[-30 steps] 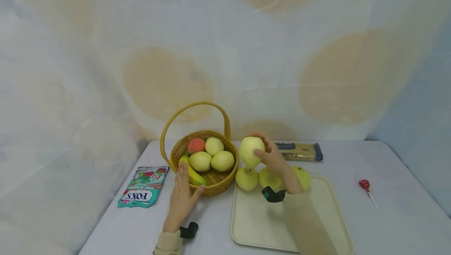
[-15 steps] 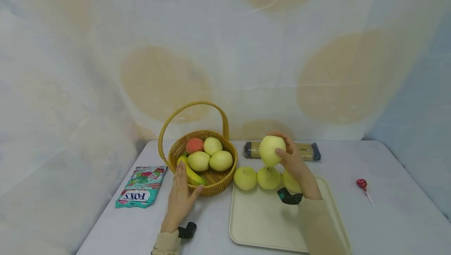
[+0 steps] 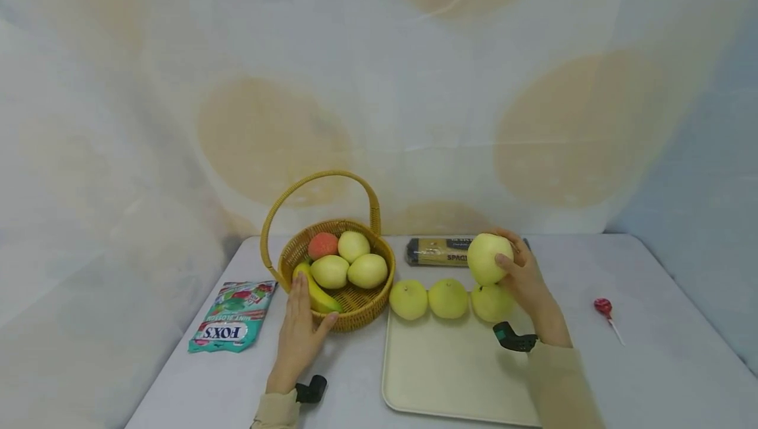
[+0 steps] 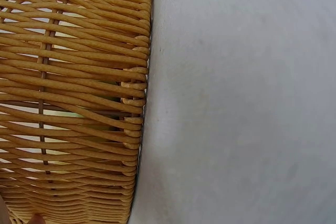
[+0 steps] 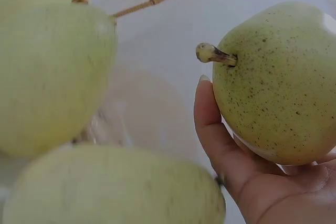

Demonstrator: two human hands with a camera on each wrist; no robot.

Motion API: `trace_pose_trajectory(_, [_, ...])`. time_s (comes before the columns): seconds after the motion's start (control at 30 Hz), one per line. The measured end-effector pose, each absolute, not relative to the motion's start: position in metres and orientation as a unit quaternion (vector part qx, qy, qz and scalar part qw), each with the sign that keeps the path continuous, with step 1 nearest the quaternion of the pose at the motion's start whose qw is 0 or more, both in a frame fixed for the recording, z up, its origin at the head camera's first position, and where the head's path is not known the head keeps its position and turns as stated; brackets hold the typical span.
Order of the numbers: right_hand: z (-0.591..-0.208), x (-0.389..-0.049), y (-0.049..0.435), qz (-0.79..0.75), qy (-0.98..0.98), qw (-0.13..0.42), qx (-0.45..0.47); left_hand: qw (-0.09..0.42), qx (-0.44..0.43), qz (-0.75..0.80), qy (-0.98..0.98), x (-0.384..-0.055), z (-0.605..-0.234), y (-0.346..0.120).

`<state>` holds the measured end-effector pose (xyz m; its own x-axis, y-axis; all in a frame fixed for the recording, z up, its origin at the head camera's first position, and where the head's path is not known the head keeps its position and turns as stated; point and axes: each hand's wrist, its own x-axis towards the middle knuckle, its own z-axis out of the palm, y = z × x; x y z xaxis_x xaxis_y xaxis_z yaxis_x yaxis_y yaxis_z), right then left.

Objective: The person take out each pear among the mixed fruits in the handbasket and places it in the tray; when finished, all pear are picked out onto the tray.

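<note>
My right hand [image 3: 524, 277] grips a pale green pear [image 3: 489, 258] above the back of the cream tray [image 3: 438, 386]. In the right wrist view the pear [image 5: 278, 82] shows brown speckles and a short stem, with the thumb along its side. Three similar pears stand in a row on the tray's far end: a left one [image 3: 408, 299], a middle one [image 3: 448, 299] and a right one [image 3: 493, 302] just under the held pear. My left hand [image 3: 298, 337] rests with straight fingers on the near left rim of the wicker basket [image 3: 370, 314], beside a banana [image 3: 320, 296].
Inside the basket are a red round fruit [image 3: 323, 245] and three pale green fruits [image 3: 367, 272]. A teal sweets bag [image 3: 233, 317] lies left of it. Behind the tray lies a spaghetti pack [image 3: 435, 252], partly hidden by my right hand. A red lollipop [image 3: 604, 307] is at right.
My right hand has carried the pear rightward, from over the left pear to over the right one. The left hand stays at the basket rim. The view has shifted slightly.
</note>
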<state>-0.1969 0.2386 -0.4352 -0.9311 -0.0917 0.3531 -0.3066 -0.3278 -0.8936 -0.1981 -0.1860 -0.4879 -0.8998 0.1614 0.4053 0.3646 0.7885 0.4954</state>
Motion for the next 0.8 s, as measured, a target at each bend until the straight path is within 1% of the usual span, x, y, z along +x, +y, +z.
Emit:
trace_pose_trajectory(0.37, [-0.451, -0.173, 0.278, 0.820, -0.552, 0.110, 0.100, 0.172, -0.142, -0.297, -0.929, -0.200, -0.488, -0.188])
trace_pose_trajectory(0.57, [-0.462, -0.162, 0.297, 0.829, -0.532, 0.132, 0.108, 0.170, -0.142, -0.301, -0.928, -0.200, -0.487, -0.188])
trace_pose_trajectory(0.8, [-0.470, -0.152, 0.306, 0.866, -0.472, 0.151, 0.068, 0.156, -0.138, -0.301, -0.931, -0.198, -0.487, -0.189])
